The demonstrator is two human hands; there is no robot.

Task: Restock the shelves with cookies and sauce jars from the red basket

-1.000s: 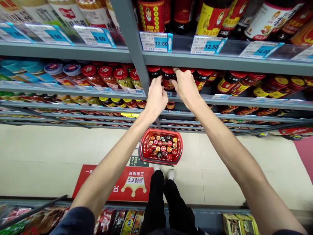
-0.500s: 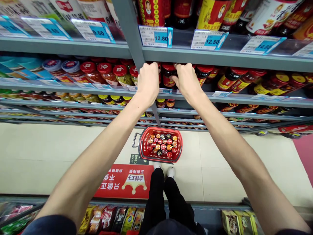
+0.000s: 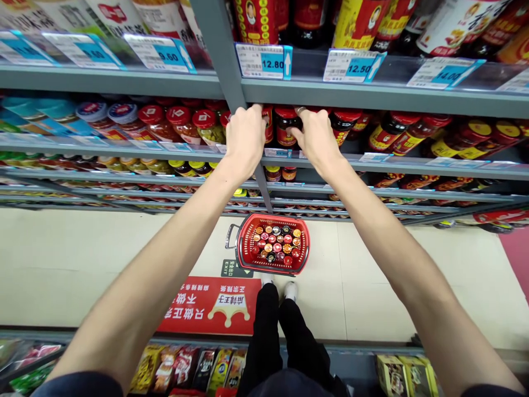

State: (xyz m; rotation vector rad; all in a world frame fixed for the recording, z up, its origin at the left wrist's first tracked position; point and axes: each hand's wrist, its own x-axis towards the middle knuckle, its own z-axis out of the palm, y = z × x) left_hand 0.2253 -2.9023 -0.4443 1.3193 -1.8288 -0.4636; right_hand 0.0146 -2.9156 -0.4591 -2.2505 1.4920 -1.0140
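Note:
Both my hands reach into the shelf of red-lidded jars. My left hand (image 3: 246, 135) is closed by the upright post, its fingers curled against a dark jar with a red label (image 3: 268, 124); its fingertips are partly hidden. A ring shows on my right hand (image 3: 318, 135), which is closed around a jar with a red lid (image 3: 324, 110); most of that jar lies behind the hand. Between the hands stands another red-lidded jar (image 3: 286, 128), near my right thumb.
A red shopping basket (image 3: 303, 242) holding several jars stands on the floor before my feet. The shelf edge with price tags (image 3: 372, 94) runs above my hands. A grey post (image 3: 229, 60) divides the shelves. Packaged snacks (image 3: 185, 366) line a low shelf behind me.
My left hand has shifted slightly left and its fingers have turned a little, so more of the jar beside it shows. My right hand has hardly moved.

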